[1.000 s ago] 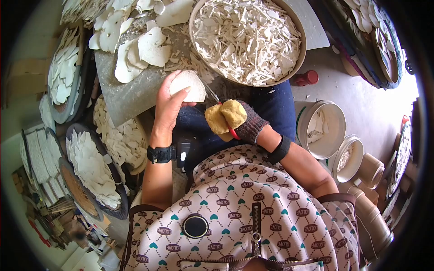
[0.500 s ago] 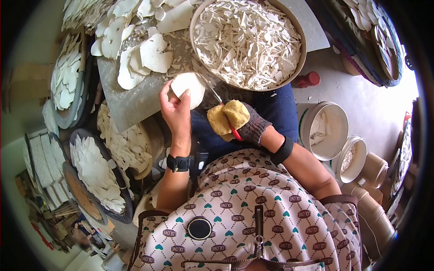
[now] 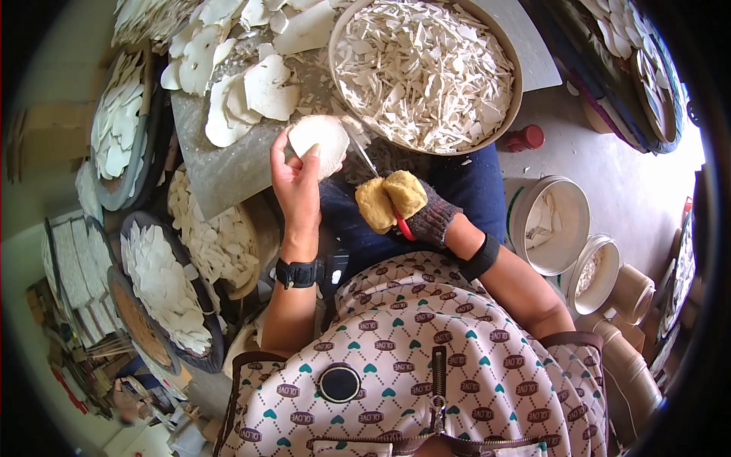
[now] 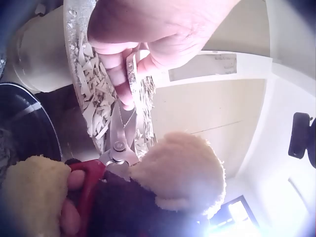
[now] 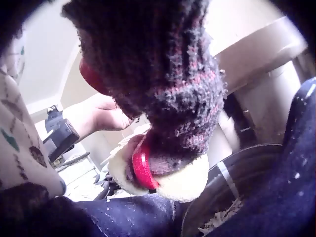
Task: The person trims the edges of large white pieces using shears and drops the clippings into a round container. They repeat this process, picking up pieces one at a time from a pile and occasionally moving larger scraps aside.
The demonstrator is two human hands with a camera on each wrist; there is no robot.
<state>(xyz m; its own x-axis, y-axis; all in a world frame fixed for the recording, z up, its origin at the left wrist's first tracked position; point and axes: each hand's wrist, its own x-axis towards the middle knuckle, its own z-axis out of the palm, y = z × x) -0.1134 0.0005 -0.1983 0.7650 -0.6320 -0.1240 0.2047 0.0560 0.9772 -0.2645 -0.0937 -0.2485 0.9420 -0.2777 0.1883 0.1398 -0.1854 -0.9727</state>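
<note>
Left grip (image 3: 298, 181) on white piece (image 3: 318, 137), red-handled shears (image 4: 118, 152), "LOLOVE" apron (image 3: 411, 373)

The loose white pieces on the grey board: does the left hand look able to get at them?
Probably yes: the white pieces lie just beyond the left hand and no obstacle shows between, though it pinches a white slab that it may need to put down first.
</note>
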